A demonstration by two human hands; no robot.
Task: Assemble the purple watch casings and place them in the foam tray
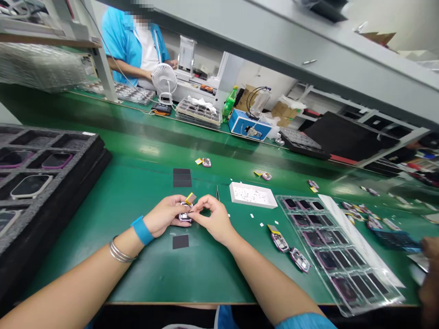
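Observation:
My left hand (167, 215) and my right hand (212, 217) meet above the green bench mat (137, 269). Between them, my left fingers grip a small metal-framed device housing (185, 217), probably a smartwatch body. A yellow tab (190, 198) sticks up from it, and my right fingertips pinch at the housing's edge. My fingers hide most of the housing. Fine tweezers (217, 193) lie just beyond my right hand. Two black square pads (182, 177) (180, 242) lie on the mat, one beyond my hands and one nearer me.
A white tray of small pieces (253, 195) and several loose housings (279, 242) lie to the right. A clear tray of dark screens (339, 256) sits further right, a black foam tray (34, 183) left. A co-worker's hand (430, 274) enters at right. Another person (132, 45) works across the bench.

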